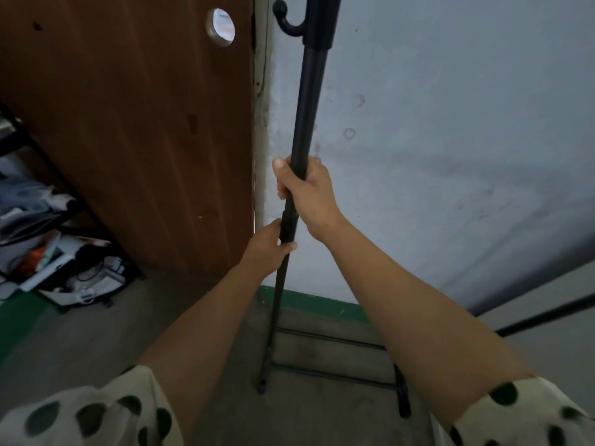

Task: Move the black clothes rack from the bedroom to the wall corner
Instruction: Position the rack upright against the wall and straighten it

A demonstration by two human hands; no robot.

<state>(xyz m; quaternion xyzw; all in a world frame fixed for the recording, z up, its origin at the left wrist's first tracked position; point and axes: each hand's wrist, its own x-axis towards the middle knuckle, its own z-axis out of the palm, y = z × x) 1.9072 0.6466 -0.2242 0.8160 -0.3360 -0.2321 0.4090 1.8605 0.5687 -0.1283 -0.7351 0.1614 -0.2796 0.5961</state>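
The black clothes rack [306, 101] stands upright in front of me, its tall pole rising out of the top of the head view with a round-tipped hook at the upper left. Its base bars rest on the floor close to the white wall [450, 123], beside the wooden door [128, 123]. My right hand [306, 188] is wrapped around the pole at mid height. Just below it, my left hand [269, 249] grips the same pole. A second black bar of the rack runs off at the right edge.
A low black shelf [48, 162] crammed with clothes, boxes and cables stands at the left against the door. A green skirting strip [309, 300] runs along the wall's foot. The grey floor [96, 333] spreads below my arms.
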